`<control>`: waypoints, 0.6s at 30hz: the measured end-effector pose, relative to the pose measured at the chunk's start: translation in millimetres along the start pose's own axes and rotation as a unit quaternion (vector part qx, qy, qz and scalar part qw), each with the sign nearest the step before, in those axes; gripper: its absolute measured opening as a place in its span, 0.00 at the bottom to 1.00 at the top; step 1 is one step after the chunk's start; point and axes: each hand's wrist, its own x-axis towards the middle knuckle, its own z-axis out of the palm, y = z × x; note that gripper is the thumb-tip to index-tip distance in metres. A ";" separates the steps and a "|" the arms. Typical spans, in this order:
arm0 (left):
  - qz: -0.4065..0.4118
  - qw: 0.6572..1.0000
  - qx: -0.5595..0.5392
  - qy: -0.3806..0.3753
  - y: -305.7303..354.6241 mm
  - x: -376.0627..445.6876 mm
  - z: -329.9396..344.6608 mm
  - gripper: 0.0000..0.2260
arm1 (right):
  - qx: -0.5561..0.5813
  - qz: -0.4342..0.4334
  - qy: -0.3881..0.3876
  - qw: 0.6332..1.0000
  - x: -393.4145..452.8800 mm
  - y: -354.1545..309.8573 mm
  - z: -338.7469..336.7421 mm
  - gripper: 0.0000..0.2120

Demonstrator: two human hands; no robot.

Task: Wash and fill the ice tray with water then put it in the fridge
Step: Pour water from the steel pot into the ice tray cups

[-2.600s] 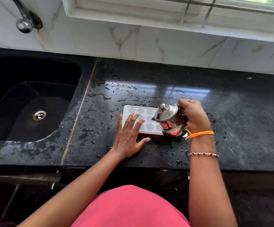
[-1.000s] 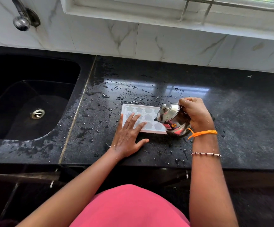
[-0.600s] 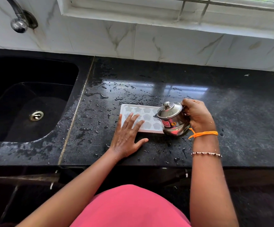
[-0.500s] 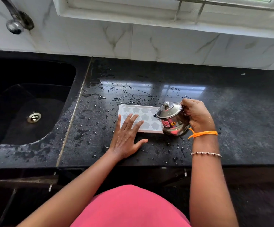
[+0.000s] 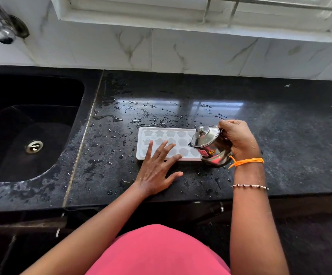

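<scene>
A white ice tray [image 5: 144, 150] with star-shaped cells lies flat on the wet black counter [image 5: 280, 135]. My left hand [image 5: 157, 169] rests on the tray's near edge with its fingers spread straight. My right hand [image 5: 238, 140] grips a small lidded steel pot [image 5: 208, 146] and holds it tilted to the left over the tray's right end. The pot hides that end of the tray. Whether water is running out of it cannot be made out.
A black sink [image 5: 22, 135] with a steel drain [image 5: 33, 146] lies to the left, and a tap [image 5: 3, 31] comes out of the marble wall above it. Water drops dot the counter around the tray. A window sill [image 5: 181, 30] runs along the back.
The pot stays tilted over the tray's right end and has shifted only a little. My left hand has not moved on the tray. The camera view has drifted slightly.
</scene>
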 end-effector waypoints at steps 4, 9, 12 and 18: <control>0.000 1.000 0.000 -0.003 -0.4 -0.2 0.7 0.23 | -0.001 0.001 -0.003 1.000 -0.4 0.1 0.2 0.15; 0.004 1.000 0.003 0.000 -0.8 -0.1 1.0 0.23 | -0.006 0.002 -0.006 1.000 -1.3 -1.3 0.0 0.14; 0.004 1.000 0.002 -0.001 -1.2 -0.9 1.2 0.22 | -0.003 0.008 -0.010 1.000 -2.0 -2.6 1.2 0.15; 0.005 1.000 -0.001 0.004 -0.8 -1.2 0.6 0.22 | -0.021 0.004 -0.011 1.000 -0.9 -1.7 1.9 0.16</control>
